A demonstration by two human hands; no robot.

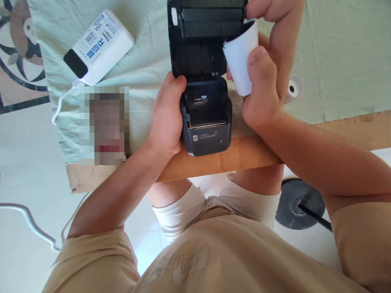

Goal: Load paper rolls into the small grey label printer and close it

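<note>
A black label printer point(207, 140) stands near the table's front edge with its lid point(198, 53) swung up and back. My left hand point(167, 116) wraps around the printer's left side, the thumb lying by the hinge. Just right of the raised lid, my right hand point(270, 77) grips a white paper roll point(242, 61) between thumb and fingers. The roll is tilted, and its dark inner side shows at the top. One finger of my right hand reaches to the lid's right edge.
A white power bank point(99, 47) with a white cable point(62, 99) lies at the left on the pale green cloth point(345, 61). Below it is a blurred-out item point(106, 126). A small white spool point(293, 87) in clear material sits right of my right hand. The wooden edge point(244, 156) borders my lap.
</note>
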